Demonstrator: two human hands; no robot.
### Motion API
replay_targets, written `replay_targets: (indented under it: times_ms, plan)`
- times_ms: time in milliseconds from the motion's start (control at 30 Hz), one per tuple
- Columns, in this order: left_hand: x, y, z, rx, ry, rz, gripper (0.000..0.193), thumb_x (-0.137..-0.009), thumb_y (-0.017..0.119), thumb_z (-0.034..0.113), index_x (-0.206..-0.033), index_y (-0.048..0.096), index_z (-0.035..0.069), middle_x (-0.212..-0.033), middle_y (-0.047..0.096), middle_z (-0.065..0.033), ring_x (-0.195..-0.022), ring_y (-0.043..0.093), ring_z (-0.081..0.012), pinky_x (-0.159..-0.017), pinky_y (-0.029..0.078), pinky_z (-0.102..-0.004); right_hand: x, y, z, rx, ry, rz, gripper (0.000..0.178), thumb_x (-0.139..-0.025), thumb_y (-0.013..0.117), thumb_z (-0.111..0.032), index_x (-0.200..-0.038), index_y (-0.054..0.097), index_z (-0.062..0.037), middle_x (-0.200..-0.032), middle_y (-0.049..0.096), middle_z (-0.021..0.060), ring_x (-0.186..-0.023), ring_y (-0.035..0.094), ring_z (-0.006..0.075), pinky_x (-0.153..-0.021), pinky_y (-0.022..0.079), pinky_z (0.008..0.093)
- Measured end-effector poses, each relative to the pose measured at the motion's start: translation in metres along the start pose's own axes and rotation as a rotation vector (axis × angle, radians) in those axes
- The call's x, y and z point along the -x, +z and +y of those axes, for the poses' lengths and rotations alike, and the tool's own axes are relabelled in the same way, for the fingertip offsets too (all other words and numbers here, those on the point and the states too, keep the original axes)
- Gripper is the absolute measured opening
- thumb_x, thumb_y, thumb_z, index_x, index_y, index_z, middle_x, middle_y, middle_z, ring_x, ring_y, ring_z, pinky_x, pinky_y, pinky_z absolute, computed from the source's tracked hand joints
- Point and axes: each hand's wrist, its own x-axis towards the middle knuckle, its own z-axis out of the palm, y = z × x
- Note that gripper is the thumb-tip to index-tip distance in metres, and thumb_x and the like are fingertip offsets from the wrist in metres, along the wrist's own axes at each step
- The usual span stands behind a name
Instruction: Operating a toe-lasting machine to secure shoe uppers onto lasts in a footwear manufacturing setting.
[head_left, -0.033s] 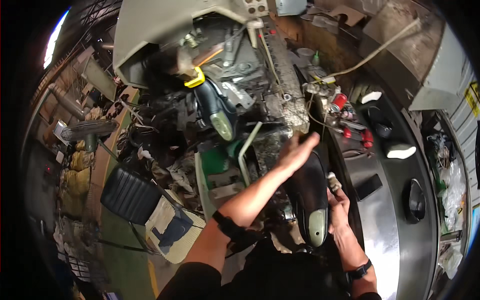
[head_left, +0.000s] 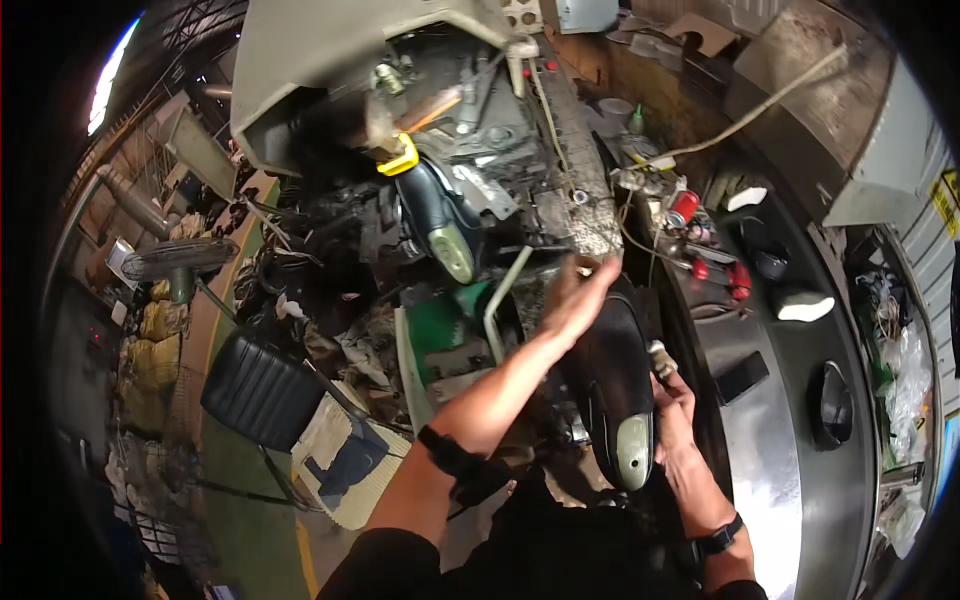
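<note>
Nothing has clearly moved: left hand (head_left: 577, 296) rests with loosely curled fingers on the dark shoe (head_left: 612, 385), right hand (head_left: 672, 408) fingers grip its side beside the worktop (head_left: 790, 500).

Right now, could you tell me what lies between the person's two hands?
In the head view, a black shoe with a pale green heel patch lies between them: the left hand rests at its toe end, the right hand against its right side.
</note>
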Motion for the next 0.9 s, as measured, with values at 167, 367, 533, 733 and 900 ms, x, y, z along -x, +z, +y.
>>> replay_targets:
  times_ms: [167, 367, 533, 733, 900]
  plan:
    - [-0.073, -0.140, -0.040, -0.240, 0.309, 0.914, 0.098, -0.068, 0.090, 0.021, -0.147, 0.033, 0.010, -0.140, 0.041, -0.0254, -0.132, 0.037, -0.0426, -0.111, 0.030, -0.0543, -0.033, 0.094, 0.032, -0.159, 0.039, -0.055, 0.032, -0.093, 0.070, -0.005, -0.124, 0.062, 0.0012, -0.107, 0.071, 0.0107, -0.090, 0.070, 0.0172, -0.080, 0.059, 0.0319]
    - [-0.102, -0.174, -0.083, -0.023, 0.295, 0.645, 0.108, -0.064, 0.086, 0.007, -0.155, 0.028, 0.016, -0.146, 0.042, -0.0227, -0.138, 0.038, -0.0396, -0.117, 0.029, -0.0510, -0.047, 0.160, 0.046, -0.217, 0.070, 0.012, 0.042, -0.092, 0.062, 0.006, -0.132, 0.053, -0.0017, -0.114, 0.069, 0.0141, -0.097, 0.070, 0.0220, -0.086, 0.061, 0.0365]
    - [-0.053, -0.238, -0.142, 0.180, 0.411, 0.143, 0.097, -0.068, 0.082, 0.000, -0.154, 0.037, 0.009, -0.137, 0.057, -0.0179, -0.126, 0.057, -0.0263, -0.108, 0.044, -0.0350, -0.059, 0.190, 0.039, -0.175, -0.017, -0.085, 0.043, -0.091, 0.059, 0.009, -0.132, 0.054, -0.0035, -0.113, 0.069, 0.0168, -0.097, 0.071, 0.0226, -0.085, 0.061, 0.0348]
    - [-0.009, -0.284, -0.173, 0.064, 0.078, -0.019, 0.090, -0.074, 0.085, 0.023, -0.150, 0.042, 0.002, -0.148, 0.050, -0.0158, -0.134, 0.050, -0.0271, -0.112, 0.038, -0.0354, -0.082, 0.230, 0.059, -0.290, 0.217, -0.141, 0.043, -0.091, 0.071, -0.001, -0.131, 0.056, -0.0039, -0.107, 0.071, 0.0155, -0.087, 0.072, 0.0227, -0.072, 0.062, 0.0363]
    - [0.004, -0.269, -0.123, 0.996, -0.051, 0.153, 0.029, -0.096, 0.066, 0.038, -0.111, 0.070, 0.013, -0.104, 0.069, 0.0005, -0.096, 0.061, -0.0126, -0.086, 0.045, -0.0324, -0.113, 0.263, 0.081, -0.197, 0.269, -0.148, 0.045, -0.089, 0.068, 0.001, -0.130, 0.052, -0.0017, -0.103, 0.069, 0.0156, -0.082, 0.071, 0.0240, -0.070, 0.062, 0.0379]
